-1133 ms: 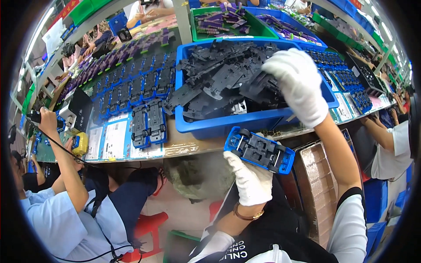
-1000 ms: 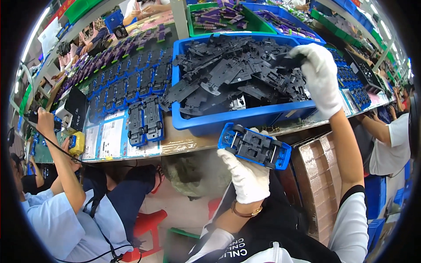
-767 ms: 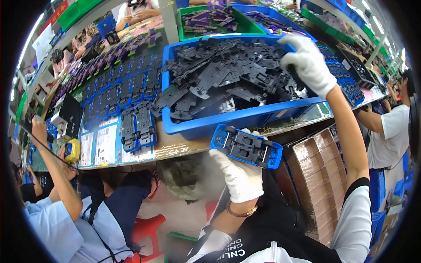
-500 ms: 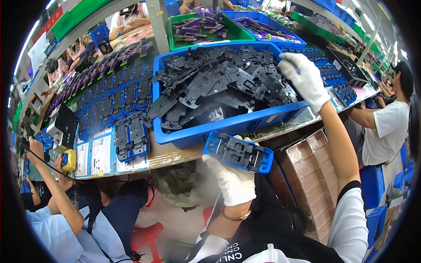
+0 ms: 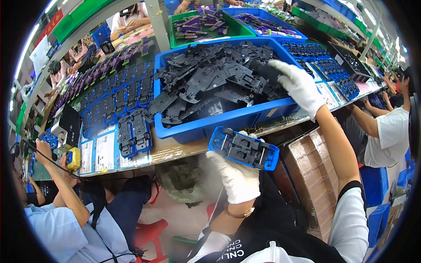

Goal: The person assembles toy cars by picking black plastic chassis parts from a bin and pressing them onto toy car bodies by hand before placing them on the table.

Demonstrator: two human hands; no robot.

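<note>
My left hand (image 5: 239, 182), in a white glove, grips a blue toy car body (image 5: 244, 149) in front of the bin. The car lies wheels up, with a black chassis and black wheels showing. Over the right side of a blue bin (image 5: 228, 120) hangs my right hand (image 5: 300, 85), also gloved, with its fingers bent toward the parts. A smeared dark shape touches its fingertips, and whether they hold it cannot be made out. Black plastic car chassis plates (image 5: 215, 79) are heaped in the bin.
Rows of blue-and-black car bodies (image 5: 114, 103) stand left of the bin, more (image 5: 329, 68) on the right. Behind it are a green bin (image 5: 175, 40) and a blue tray of purple parts. A brown divided carton (image 5: 313, 175) stands at my right. Co-workers sit on both sides.
My right hand has moved slightly left and down, from the bin's right rim to over the black plates. My left hand keeps the car at nearly the same place.
</note>
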